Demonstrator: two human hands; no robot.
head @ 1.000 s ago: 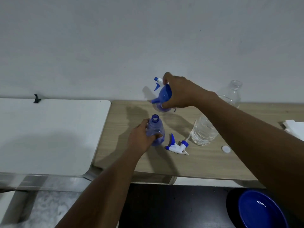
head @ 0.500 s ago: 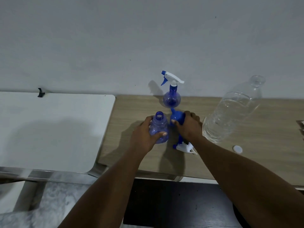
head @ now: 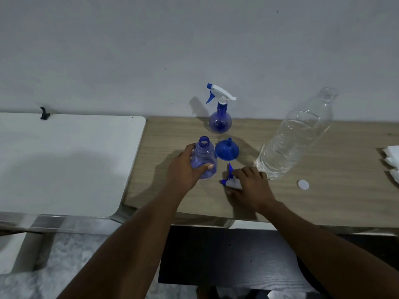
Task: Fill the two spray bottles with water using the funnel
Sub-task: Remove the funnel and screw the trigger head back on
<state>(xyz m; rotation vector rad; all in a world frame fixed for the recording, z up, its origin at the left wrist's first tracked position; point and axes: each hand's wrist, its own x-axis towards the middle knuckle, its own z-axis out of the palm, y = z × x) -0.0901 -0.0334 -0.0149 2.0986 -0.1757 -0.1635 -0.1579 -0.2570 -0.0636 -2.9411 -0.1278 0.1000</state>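
Observation:
My left hand point(head: 183, 173) grips an open translucent blue spray bottle point(head: 203, 156) that stands upright on the wooden table point(head: 323, 201). To its right a blue funnel point(head: 226, 149) sits upside down, spout up. My right hand point(head: 252, 186) closes its fingers over the loose blue and white trigger head point(head: 230, 182), which lies in front of the funnel. A second blue spray bottle point(head: 220, 119), its trigger head fitted, stands by the wall. A large clear water bottle point(head: 291, 139), uncapped and partly full, stands to the right.
The water bottle's white cap point(head: 303, 185) lies on the wood near the front. White tissues point(head: 391, 160) sit at the right edge. A white table point(head: 64, 158) adjoins on the left, with a small black clip point(head: 44, 113) at its back.
My right hand brought the funnel down from near the back bottle, set it upside down beside the open bottle, then moved onto the loose trigger head. My left hand kept its grip.

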